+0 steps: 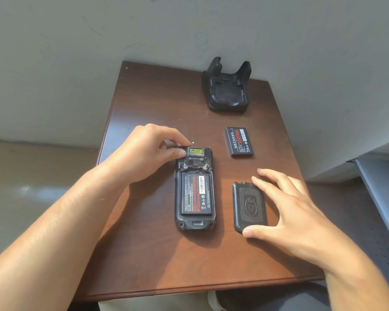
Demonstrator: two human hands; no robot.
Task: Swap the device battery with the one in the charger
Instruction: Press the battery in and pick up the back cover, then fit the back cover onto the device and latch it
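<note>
Forearms enter from the lower left and lower right corners of the frame, both bare. Right hand (288, 212) sits lower right of centre, fingers spread and open, thumb tip at the near end of the back cover (249, 206) and fingers arched over its right side; contact looks light, no closed hold on it. Cover lies flat on the wooden table (148, 254), textured side up, just right of the device (194, 190).

Device lies face down at frame centre, long axis running away from the camera, back open. One battery (195, 193) is seated in its bay, label up, red and white print visible. Yellow sticker near the far end of the device; cracks show on the casing there.

Left hand (153, 149) is left of centre, thumb and fingertips pinched on the far left corner of the device, pressing or steadying it.

Second battery (239, 141) lies loose on the table, label up, above the cover and to the upper right of the device, apart from both.

Charger cradle (228, 86) stands at upper centre-right near the table's far edge, close to the grey wall (76, 41). Its slots look vacant.
</note>
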